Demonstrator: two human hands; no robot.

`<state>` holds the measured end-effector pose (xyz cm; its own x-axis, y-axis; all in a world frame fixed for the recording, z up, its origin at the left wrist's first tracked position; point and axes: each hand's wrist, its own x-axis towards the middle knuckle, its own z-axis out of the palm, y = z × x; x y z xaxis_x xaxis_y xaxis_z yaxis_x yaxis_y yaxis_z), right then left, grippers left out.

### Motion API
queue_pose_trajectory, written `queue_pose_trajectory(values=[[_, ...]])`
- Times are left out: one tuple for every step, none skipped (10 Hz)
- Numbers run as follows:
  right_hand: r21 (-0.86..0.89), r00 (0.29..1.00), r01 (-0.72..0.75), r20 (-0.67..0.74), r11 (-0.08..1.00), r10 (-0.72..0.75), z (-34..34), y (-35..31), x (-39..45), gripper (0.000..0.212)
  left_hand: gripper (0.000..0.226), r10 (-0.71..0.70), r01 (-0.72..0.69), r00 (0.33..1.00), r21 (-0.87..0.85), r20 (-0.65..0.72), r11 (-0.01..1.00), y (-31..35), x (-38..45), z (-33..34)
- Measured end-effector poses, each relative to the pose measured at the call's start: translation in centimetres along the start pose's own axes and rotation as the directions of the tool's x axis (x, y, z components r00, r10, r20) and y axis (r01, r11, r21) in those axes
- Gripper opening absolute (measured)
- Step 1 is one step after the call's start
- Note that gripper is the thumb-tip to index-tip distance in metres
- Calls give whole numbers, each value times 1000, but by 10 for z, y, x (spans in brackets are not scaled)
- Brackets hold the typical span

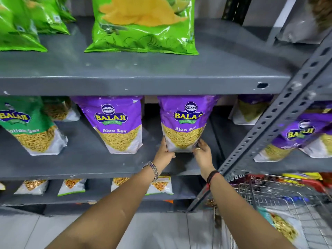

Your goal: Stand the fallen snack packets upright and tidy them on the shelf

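Note:
A purple Aloo Sev packet (185,121) stands upright on the middle grey shelf (100,166). My left hand (166,151) grips its lower left corner and my right hand (202,150) grips its lower right corner. A second purple Aloo Sev packet (117,123) stands upright to its left, with a gap between them. Further left stands a green sev packet (30,126). Right of the slanted post, purple packets (298,135) lean tilted on the neighbouring shelf. Another packet (251,110) sits deep at the back right.
Large green chip bags (143,26) stand on the upper shelf (143,83). Small white packets (71,186) line the lower shelf. A perforated grey post (265,141) slants across the right. A wire trolley (280,200) with packets sits at the lower right.

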<state>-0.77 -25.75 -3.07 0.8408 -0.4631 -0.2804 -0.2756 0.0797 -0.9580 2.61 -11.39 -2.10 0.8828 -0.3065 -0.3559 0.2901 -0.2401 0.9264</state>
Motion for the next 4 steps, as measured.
queue_pose_trajectory(values=[[-21, 1000, -3, -16, 1000, 3, -9, -1, 9, 61, 94, -18, 19, 999, -5, 32, 1000, 8, -1, 8], [-36, 999, -8, -32, 999, 7, -15, -5, 11, 58, 94, -15, 16, 996, -13, 83, 1000, 13, 1, 12], [-69, 999, -23, -27, 997, 21, -19, -16, 4, 59, 89, -47, 43, 995, 40, 91, 998, 18, -3, 12], [-146, 997, 20, -69, 989, -30, -22, -16, -5, 56, 71, 13, 19, 987, 195, -163, 981, 17, -15, 11]])
